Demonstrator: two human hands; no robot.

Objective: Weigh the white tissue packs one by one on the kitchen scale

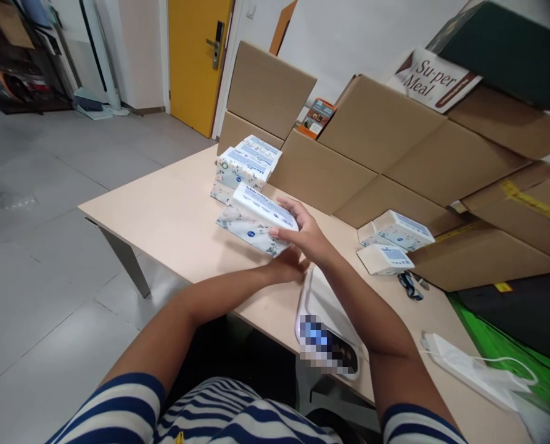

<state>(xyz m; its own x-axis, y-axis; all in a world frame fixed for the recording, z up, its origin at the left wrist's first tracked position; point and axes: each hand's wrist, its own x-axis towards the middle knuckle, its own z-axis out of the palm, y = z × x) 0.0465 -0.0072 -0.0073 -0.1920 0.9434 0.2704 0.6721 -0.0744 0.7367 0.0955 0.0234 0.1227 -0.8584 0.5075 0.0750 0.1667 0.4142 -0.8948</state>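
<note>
A white tissue pack (251,227) with a blue label and leaf print is held tilted above the table. My right hand (303,231) grips its right end, thumb on the near side and fingers over the top. Just under that end is my left hand (288,266); its fingers are mostly hidden, and whether it bears the pack I cannot tell. Close below both hands lies a white device like a scale (324,302), its front display blurred out. Behind the held pack, several similar tissue packs (247,161) are stacked on the table.
The pale wooden table (164,213) has its left edge over grey floor. Cardboard boxes (381,135) line its far side. At right lie more tissue packs (402,231), a dark blue strap-like item (410,287) and a white power strip (464,370) with a cable.
</note>
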